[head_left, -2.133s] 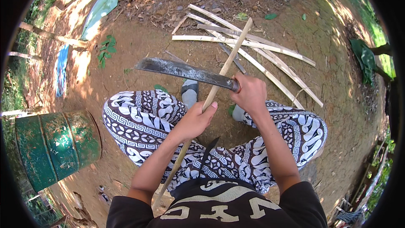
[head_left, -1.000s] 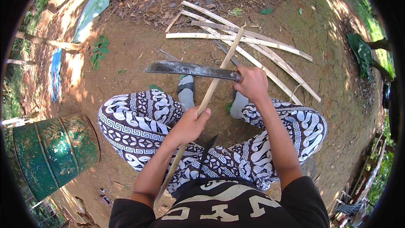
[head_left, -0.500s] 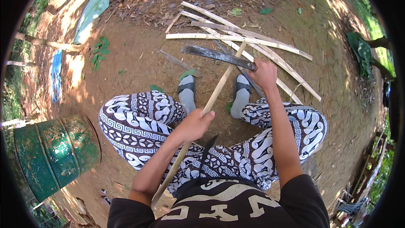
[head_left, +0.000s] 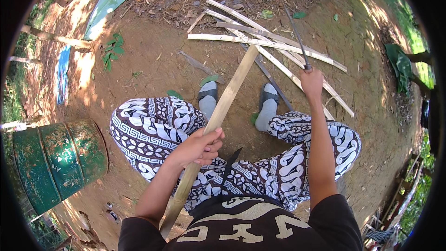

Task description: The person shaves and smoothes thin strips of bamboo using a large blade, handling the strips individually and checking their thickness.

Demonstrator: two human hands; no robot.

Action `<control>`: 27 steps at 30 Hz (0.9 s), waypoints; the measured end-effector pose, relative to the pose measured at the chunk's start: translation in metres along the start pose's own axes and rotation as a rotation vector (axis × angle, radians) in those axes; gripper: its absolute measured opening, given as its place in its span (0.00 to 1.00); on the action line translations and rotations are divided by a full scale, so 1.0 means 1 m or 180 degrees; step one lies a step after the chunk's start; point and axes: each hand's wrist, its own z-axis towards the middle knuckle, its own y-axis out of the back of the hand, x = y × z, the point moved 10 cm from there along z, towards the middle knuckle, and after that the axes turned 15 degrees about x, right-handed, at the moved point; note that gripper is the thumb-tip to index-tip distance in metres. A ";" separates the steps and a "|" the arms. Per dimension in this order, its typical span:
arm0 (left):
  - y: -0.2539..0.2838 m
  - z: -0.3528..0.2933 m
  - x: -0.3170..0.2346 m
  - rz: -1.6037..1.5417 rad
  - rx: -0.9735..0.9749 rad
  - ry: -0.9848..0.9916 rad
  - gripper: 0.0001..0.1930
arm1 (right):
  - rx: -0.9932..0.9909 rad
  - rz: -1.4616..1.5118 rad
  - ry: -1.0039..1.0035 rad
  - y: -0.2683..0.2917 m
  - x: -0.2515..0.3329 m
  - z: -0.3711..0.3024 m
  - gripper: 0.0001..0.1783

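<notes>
Wrapped round a long bamboo strip (head_left: 234,82) is my left hand (head_left: 200,148), in front of my left thigh. The strip slants from beside my left arm up to the middle of the view, with its broad face showing. Out to the right, my right hand (head_left: 312,82) grips the handle of a machete (head_left: 296,35). Its blade points away from me and shows nearly edge-on, apart from the bamboo strip in my left hand. Beyond my feet, several split bamboo strips (head_left: 267,42) lie crossed on the dirt, partly behind the machete.
A rusty green drum (head_left: 60,160) lies on the left. Between my sandalled feet (head_left: 267,107) and the strips rests a dark flat bar (head_left: 272,81). A dark pointed piece (head_left: 231,165) sticks up at my lap. Fallen leaves (head_left: 111,52) and a large banana leaf (head_left: 107,7) lie farther left.
My right hand has swung the machete right, away from the bamboo strip, turning its blade from crosswise to pointing away. The strip in my left hand has rolled to show its wider face.
</notes>
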 end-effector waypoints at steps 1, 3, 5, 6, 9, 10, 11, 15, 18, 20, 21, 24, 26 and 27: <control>-0.007 0.002 -0.006 -0.0129 0.0151 -0.0100 0.17 | 0.0129 0.0048 0.0127 -0.002 0.020 -0.009 0.18; -0.009 -0.001 -0.020 -0.0133 0.0034 -0.0455 0.19 | 0.0261 0.0220 0.0487 -0.009 0.064 -0.028 0.16; -0.011 0.000 -0.033 -0.0082 0.0112 -0.0844 0.19 | 0.0233 0.0367 0.0883 -0.014 0.094 -0.053 0.15; -0.007 -0.001 -0.038 0.0076 0.0005 -0.0925 0.18 | 0.0252 0.0517 0.0986 -0.021 0.104 -0.062 0.15; -0.002 0.003 -0.046 0.0465 -0.0130 -0.1117 0.16 | 0.0291 0.0891 0.1307 -0.031 0.126 -0.089 0.13; -0.001 0.006 -0.047 0.0586 -0.0092 -0.1149 0.17 | 0.0289 0.1028 0.1438 -0.032 0.135 -0.099 0.13; -0.001 0.007 -0.047 0.0708 -0.0055 -0.1181 0.18 | 0.0288 0.1167 0.1569 -0.031 0.140 -0.106 0.12; -0.005 0.010 -0.044 0.0675 0.0066 -0.1177 0.23 | -0.0040 0.0871 0.2438 -0.033 0.156 -0.130 0.10; 0.000 0.012 -0.035 0.0333 0.0210 -0.0988 0.24 | -0.0072 0.0667 0.2749 -0.024 0.176 -0.150 0.07; -0.003 0.013 -0.031 0.0043 0.0425 -0.0875 0.26 | -0.0092 0.0523 0.2888 -0.018 0.183 -0.156 0.07; -0.005 0.013 -0.032 -0.0025 0.0494 -0.0866 0.26 | -0.0107 0.0477 0.2899 -0.016 0.184 -0.157 0.07; -0.009 0.013 -0.032 -0.0091 0.0588 -0.0814 0.26 | -0.0151 0.0364 0.2893 -0.011 0.185 -0.160 0.09; -0.014 0.014 -0.035 0.0045 0.0516 -0.0788 0.26 | -0.0181 0.0290 0.2874 -0.006 0.187 -0.161 0.10; -0.014 0.015 -0.035 0.0061 0.0472 -0.0784 0.26 | -0.0149 0.0200 0.2864 -0.007 0.186 -0.160 0.11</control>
